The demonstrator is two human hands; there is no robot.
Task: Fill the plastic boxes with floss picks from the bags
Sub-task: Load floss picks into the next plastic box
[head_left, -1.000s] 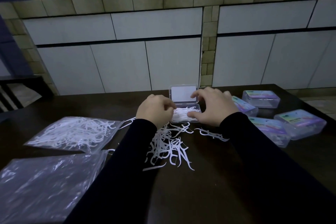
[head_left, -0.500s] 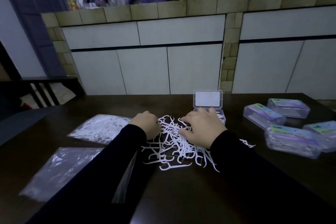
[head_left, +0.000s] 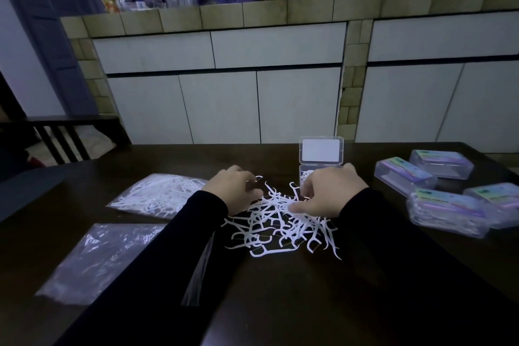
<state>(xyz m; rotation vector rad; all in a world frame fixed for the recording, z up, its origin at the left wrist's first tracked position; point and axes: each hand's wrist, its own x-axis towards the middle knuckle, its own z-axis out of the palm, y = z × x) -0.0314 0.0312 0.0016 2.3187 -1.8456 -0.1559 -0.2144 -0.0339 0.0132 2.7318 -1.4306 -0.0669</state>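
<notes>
Fingers of the right hand (head_left: 330,194) curl down into the loose heap of floss picks (head_left: 280,226), seemingly pinching a few; whether any are truly caught I cannot tell. The left hand (head_left: 234,191) curls at the heap's left edge — its grasp is hidden. Picks look light, springy and prone to tangling, so best gathered by the handles in small bunches. The open box (head_left: 321,161) stands just behind the heap, closed boxes (head_left: 446,211) to its right, a full bag (head_left: 160,195) to its left. Box labels are coloured — no writing legible.
</notes>
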